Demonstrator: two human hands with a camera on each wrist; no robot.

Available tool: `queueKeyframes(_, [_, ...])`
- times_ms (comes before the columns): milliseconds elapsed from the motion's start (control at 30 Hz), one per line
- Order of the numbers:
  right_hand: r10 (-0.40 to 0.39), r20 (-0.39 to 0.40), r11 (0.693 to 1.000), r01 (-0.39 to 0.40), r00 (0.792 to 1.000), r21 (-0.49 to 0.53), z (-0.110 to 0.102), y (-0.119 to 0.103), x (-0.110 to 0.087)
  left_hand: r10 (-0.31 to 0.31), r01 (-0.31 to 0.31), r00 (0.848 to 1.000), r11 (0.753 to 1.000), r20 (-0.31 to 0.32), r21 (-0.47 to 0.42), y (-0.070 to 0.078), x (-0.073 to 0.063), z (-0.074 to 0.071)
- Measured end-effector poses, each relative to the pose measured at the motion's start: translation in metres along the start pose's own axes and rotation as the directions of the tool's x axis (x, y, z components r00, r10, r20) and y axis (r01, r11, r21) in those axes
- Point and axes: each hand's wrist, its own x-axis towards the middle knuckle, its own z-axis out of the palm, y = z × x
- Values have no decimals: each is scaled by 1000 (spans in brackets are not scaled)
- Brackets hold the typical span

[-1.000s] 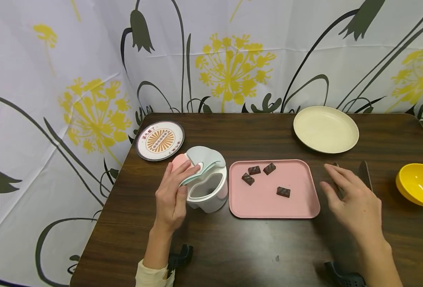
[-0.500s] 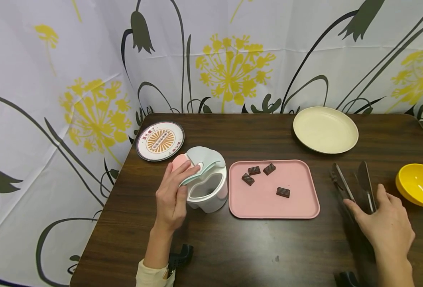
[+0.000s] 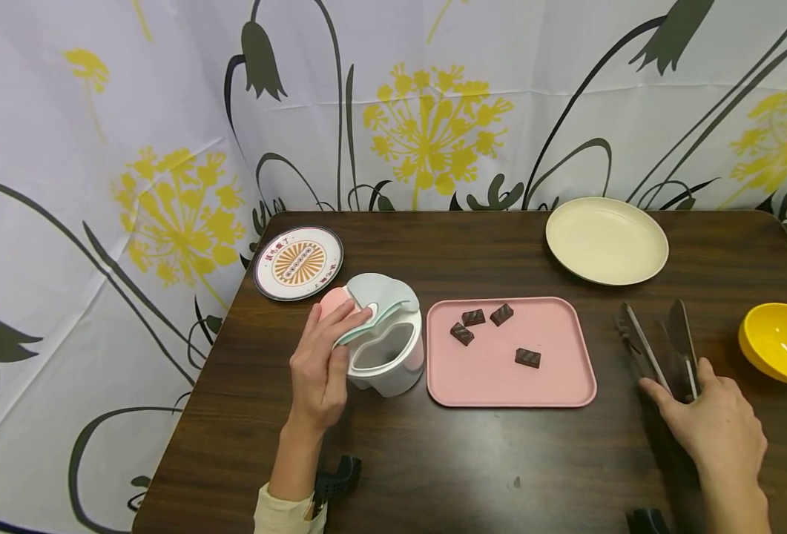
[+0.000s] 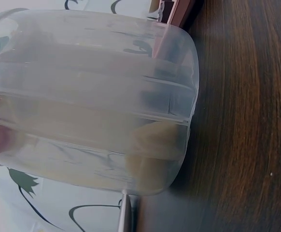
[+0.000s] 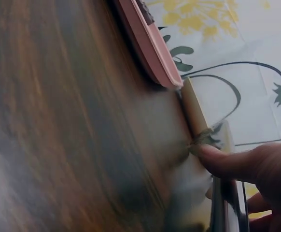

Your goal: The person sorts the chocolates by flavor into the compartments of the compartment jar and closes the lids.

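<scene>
In the head view my left hand (image 3: 320, 371) holds up the mint lid flap (image 3: 380, 319) of a grey-white food storage box (image 3: 400, 378); one compartment shows uncovered. The left wrist view has the box's clear wall (image 4: 92, 87) close up, with a pale yellowish patch low in it. At the right, my right hand (image 3: 716, 423) grips metal tongs (image 3: 643, 345) lying on the table, thumb on one arm and fingers at the other. Several dark chocolate pieces (image 3: 527, 357) lie on a pink tray (image 3: 567, 386) between the hands.
A patterned plate (image 3: 298, 262) sits at the back left of the dark wooden table (image 3: 473, 467). Behind the tongs is a cream plate (image 3: 607, 241). A yellow bowl (image 3: 783, 345) stands by the right edge, near the right hand. A flowered curtain (image 3: 433, 126) hangs behind.
My right hand has moved right and toward the front, from over the tongs' tips to their rear part, and has taken hold there. The left hand and the box stay put.
</scene>
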Motion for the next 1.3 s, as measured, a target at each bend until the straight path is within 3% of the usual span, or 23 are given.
queueKeyframes(367, [33, -1, 999, -33, 999, 23, -3, 6, 0, 2, -2, 1000, 1000, -11, -2, 1, 1, 0])
queueKeyframes(700, [13, -109, 996, -3, 994, 88, -8, 5, -4, 8, -8, 1000, 1000, -15, -2, 0, 1, 0])
queueKeyframes(900, [-83, -191, 983, 112, 978, 146, -13, -4, -6, 3, -3, 1000, 1000, -7, 3, 0, 1, 0])
queueKeyframes(1033, [-247, -217, 949, 281, 944, 144, -13, -12, -4, 4, -4, 1000, 1000, -10, 4, -1, 1, 0])
queueKeyframes(1167, [-431, -197, 884, 456, 881, 104, -9, -21, -4, 4, -4, 1000, 1000, -4, 3, 0, 0, 1])
queueKeyframes(1300, [-549, -124, 824, 560, 827, 86, -3, -28, -7, 2, -2, 1000, 1000, -2, 3, 0, 0, 1])
